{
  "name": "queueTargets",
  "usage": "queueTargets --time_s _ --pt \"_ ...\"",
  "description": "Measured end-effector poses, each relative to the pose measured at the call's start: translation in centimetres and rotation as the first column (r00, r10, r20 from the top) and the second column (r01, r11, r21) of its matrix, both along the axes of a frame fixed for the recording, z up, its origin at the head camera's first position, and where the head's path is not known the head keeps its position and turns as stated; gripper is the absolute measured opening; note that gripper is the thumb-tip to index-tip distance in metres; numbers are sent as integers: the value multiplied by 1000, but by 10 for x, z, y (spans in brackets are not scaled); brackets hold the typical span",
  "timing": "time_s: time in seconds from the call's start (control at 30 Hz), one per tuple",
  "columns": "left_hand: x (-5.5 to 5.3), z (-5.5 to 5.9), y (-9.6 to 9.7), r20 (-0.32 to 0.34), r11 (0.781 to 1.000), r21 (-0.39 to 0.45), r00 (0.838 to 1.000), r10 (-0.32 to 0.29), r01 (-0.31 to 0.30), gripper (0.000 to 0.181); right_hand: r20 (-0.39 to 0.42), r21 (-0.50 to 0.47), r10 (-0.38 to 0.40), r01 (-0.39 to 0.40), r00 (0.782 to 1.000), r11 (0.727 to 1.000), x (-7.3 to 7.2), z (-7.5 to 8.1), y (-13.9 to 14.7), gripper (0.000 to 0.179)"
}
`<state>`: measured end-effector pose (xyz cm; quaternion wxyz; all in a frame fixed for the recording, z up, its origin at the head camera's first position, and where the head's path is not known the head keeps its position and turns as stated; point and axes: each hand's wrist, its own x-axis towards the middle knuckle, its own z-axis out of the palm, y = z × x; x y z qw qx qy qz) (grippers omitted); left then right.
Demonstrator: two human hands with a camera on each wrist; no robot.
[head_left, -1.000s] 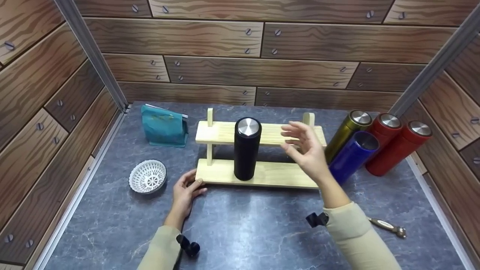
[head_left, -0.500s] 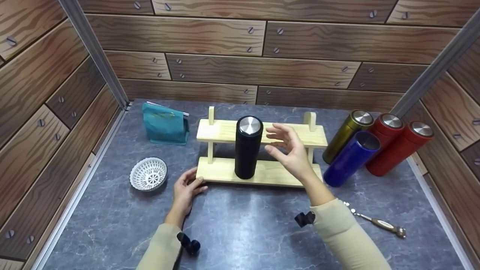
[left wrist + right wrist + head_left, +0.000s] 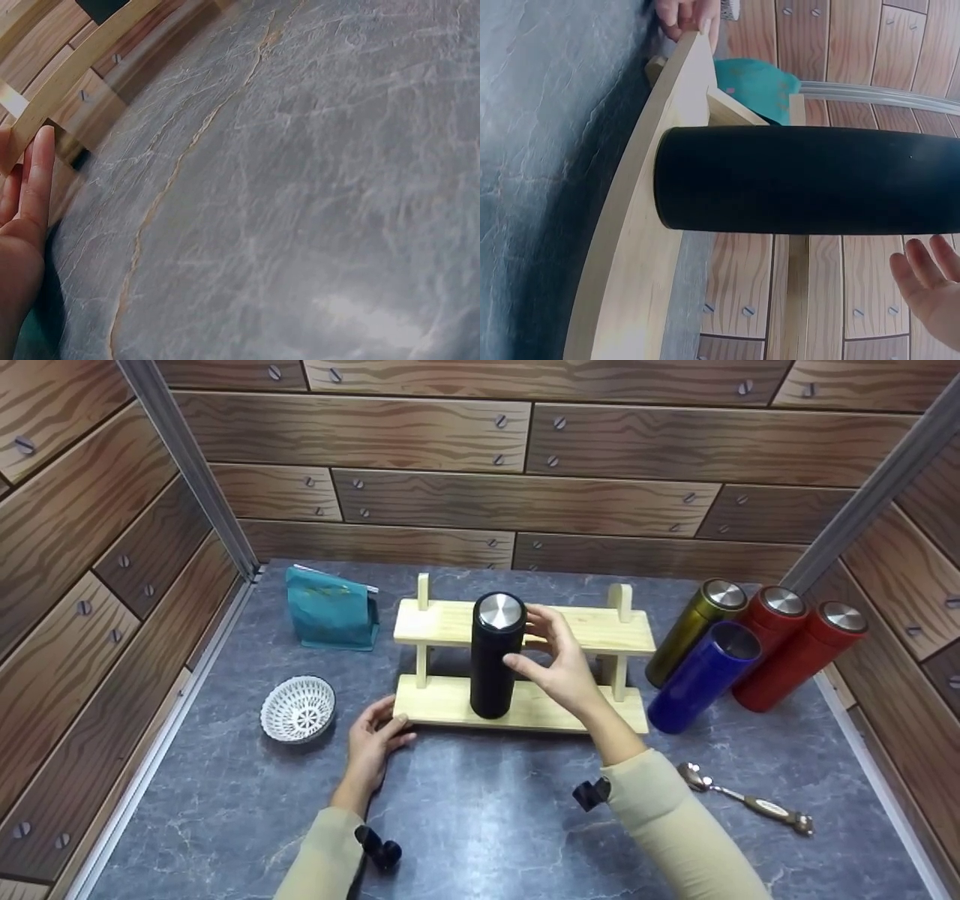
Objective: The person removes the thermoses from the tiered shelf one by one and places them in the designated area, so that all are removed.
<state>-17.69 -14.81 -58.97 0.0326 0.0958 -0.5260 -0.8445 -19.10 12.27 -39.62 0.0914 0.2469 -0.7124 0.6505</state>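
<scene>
A two-tier wooden shelf [image 3: 555,710] stands mid-table. On its lower board, a black thermos bottle [image 3: 492,671] with a silver-topped lid stands upright near the front edge. My left hand [image 3: 367,750] grips the left end of that lower board, thumb on its front corner; in the left wrist view the fingers [image 3: 37,184] lie along the board's end. My right hand [image 3: 564,671] is at the right side of the bottle's upper half, thumb in front and fingers toward the back. In the right wrist view a narrow gap shows between these fingertips [image 3: 909,262] and the bottle.
To the right stand a blue open-topped bottle [image 3: 701,679], an olive bottle [image 3: 690,637] and two red bottles [image 3: 791,664]. An ice-cream-scoop-like metal tool [image 3: 765,808] lies at the front right. A teal bag [image 3: 331,611] and white woven bowl [image 3: 298,709] are at the left.
My right hand has moved left from near the shelf's right end to the black thermos bottle's side. My left hand has stayed on the lower board.
</scene>
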Motion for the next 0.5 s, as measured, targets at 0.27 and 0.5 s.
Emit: queueTargets --time_s 0.27,0.5 --pt "1 -1 0 2 1000 -6 1000 -12 12 51 32 49 -42 40 999 998 -2 4 -11 76" --pt "0 0 0 -10 1000 -2 1000 -10 10 50 40 70 -90 87 995 994 -3 7 -18 75"
